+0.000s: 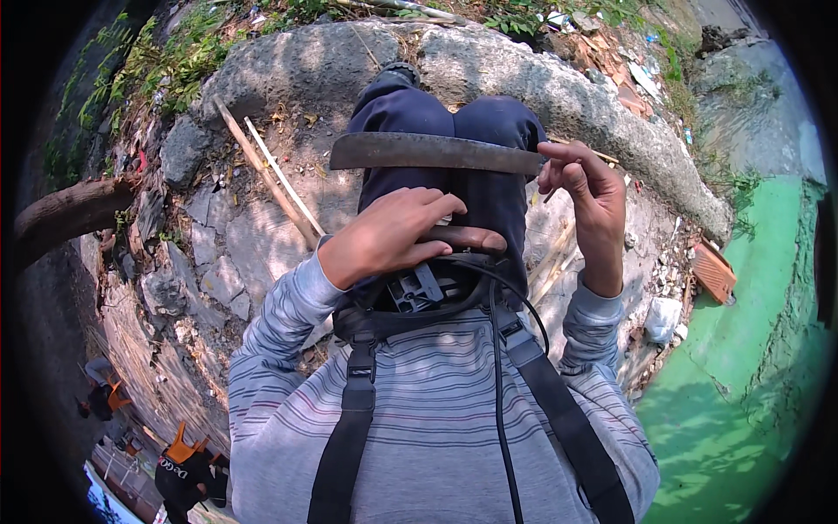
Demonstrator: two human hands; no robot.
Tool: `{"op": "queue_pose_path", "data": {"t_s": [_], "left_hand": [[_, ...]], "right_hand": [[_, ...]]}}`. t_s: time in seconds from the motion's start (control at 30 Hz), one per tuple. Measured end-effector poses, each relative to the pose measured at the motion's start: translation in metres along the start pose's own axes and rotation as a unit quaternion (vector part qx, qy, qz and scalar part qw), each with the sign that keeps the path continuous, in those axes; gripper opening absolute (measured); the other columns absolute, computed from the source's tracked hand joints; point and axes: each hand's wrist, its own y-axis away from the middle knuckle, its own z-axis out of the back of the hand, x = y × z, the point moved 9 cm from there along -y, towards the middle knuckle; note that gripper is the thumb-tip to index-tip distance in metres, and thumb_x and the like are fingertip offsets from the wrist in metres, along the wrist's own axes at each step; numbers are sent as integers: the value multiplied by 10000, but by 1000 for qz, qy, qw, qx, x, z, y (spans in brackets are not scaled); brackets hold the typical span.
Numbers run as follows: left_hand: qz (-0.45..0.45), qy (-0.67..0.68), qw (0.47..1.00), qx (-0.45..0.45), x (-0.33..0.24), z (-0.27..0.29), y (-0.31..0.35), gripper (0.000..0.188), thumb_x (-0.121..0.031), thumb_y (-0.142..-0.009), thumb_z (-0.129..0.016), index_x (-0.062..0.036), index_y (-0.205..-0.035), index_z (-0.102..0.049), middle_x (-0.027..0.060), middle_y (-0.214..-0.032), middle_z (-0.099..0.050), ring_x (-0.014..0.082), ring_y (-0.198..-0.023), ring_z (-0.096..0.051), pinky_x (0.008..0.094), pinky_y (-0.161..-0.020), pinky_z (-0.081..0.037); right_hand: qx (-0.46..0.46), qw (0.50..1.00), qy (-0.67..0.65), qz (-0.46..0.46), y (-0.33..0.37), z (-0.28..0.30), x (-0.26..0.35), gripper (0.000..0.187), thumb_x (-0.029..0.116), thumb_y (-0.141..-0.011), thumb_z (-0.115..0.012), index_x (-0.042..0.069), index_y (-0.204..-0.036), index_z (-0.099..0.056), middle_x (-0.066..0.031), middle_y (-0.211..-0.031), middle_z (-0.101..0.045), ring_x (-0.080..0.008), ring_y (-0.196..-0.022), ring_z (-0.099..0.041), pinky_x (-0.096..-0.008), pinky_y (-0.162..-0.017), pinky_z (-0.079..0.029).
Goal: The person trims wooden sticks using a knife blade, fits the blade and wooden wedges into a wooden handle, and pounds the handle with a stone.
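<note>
A long, dark machete blade (428, 152) lies level across my view above my thighs, its broad end to the left. At the narrow right end, my right hand (592, 188) pinches it between thumb and fingers; the exact grip is partly hidden. My left hand (388, 229) is near my waist, thumb and fingers closed around a brown, rounded piece (471, 237) that looks like a wooden handle. Just below that hand, an open black waist pouch (454, 284) shows a grey plastic device (415, 290) inside.
Two thin poles (271, 179) lie on broken paving at the left, near a thick branch (74, 214). A curved concrete kerb (524, 74) runs beyond my knees. Green-painted ground (742, 349) and an orange brick-like block (714, 272) are at right. People (179, 479) are at lower left.
</note>
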Motion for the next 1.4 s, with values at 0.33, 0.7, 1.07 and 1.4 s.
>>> {"op": "queue_pose_path", "data": {"t_s": [0.33, 0.7, 1.07, 1.4], "left_hand": [[-3, -27, 997, 73, 1, -8, -9, 466, -201, -865, -733, -55, -1237, -492, 171, -940, -663, 401, -935, -649, 488, -785, -463], [4, 95, 993, -74, -25, 60, -22, 500, -82, -803, -800, -34, -1213, -518, 134, -928, -683, 316, -857, -708, 388, -779, -553], [-196, 18, 943, -269, -97, 90, 3, 493, -212, -696, -911, -57, -1108, -690, 59, -1017, -757, 247, -975, -732, 403, -914, -591], [-259, 136, 912, -286, -90, 87, 19, 448, -78, -763, -868, -14, -1148, -649, 184, -1096, -706, 332, -992, -738, 480, -942, -600]], "right_hand": [[18, 994, 8, -107, 15, -12, -27, 335, 269, -1110, -501, 11, -1176, -705, 37, -783, -487, -54, -666, -447, -231, -586, -358], [134, 960, 239, -54, 23, -45, -19, 373, 167, -887, -794, 96, -1242, -705, -37, -988, -594, -124, -721, -504, -284, -599, -401], [110, 976, 185, 39, 11, -51, 26, 296, 110, -969, -649, 28, -1249, -696, -43, -1008, -517, -98, -754, -472, -253, -659, -392], [-115, 944, 16, 309, 42, -28, 121, 214, 148, -931, -745, 17, -1091, -691, -95, -897, -620, -249, -903, -701, -380, -791, -601]]}}
